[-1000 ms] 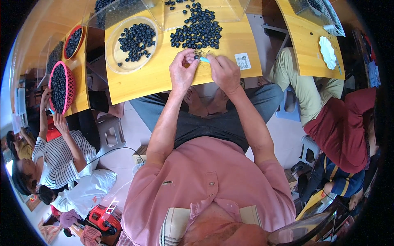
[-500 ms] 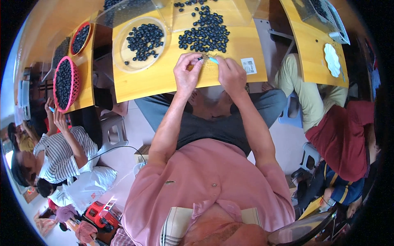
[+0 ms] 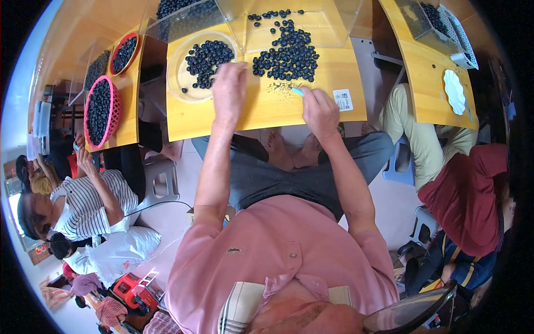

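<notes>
A small light-blue tool [image 3: 298, 92] is pinched, tilted, just below a loose heap of dark round berries [image 3: 286, 55] spread flat on the yellow surface [image 3: 267, 108].

The table [image 3: 261, 108] looks like smooth yellow wood with a soft shine. On it, at 11 o'clock from the left hand [image 3: 229, 92], sits a pale round plate [image 3: 179, 83], smooth and a bit glossy. The dark berries [image 3: 286, 55] at 12 o'clock look round and matt. Behind them stands a clear plastic box [image 3: 289, 22], shiny and see-through. The right hand [image 3: 318, 111] pinches a small light blue tool [image 3: 298, 92] that looks like smooth plastic. A white paper label [image 3: 342, 100] lies at 3 o'clock. The pink shirt [image 3: 278, 250] is soft matt cloth.
</notes>
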The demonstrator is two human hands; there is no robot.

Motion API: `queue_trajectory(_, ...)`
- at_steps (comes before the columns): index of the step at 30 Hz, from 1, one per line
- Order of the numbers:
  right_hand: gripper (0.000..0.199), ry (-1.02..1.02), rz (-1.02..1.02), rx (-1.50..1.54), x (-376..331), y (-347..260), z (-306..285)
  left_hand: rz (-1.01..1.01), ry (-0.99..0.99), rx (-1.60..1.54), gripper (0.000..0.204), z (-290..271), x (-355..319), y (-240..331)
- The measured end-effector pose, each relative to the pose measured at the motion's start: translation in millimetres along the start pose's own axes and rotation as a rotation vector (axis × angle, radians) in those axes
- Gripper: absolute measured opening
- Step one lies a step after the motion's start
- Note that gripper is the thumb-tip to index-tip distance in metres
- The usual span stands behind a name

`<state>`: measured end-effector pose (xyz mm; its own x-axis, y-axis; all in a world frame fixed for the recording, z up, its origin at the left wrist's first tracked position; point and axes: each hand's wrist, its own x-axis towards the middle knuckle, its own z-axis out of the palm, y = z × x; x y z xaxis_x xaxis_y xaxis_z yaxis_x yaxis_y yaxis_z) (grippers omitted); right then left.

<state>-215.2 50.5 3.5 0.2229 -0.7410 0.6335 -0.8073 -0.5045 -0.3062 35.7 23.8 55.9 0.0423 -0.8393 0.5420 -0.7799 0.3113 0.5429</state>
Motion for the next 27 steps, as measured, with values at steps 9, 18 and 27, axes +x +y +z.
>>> queue_trajectory(9, 0.023, -0.008, 0.009, 0.011, -0.1, -1.2, -0.8, -0.073, -0.136, 0.118, 0.022, 38.1, -18.5, -0.6)
queue_trajectory(18, 0.023, 0.003, -0.005, 0.022, 1.6, -1.0, -1.5, -0.062, -0.143, 0.07, 0.022, 28.3, -22.6, -1.0)
queue_trajectory(27, 0.022, -0.014, 0.005, 0.002, 1.9, -3.0, -3.8, -0.134, -0.155, 0.138, 0.022, 26.2, -30.5, 5.1)
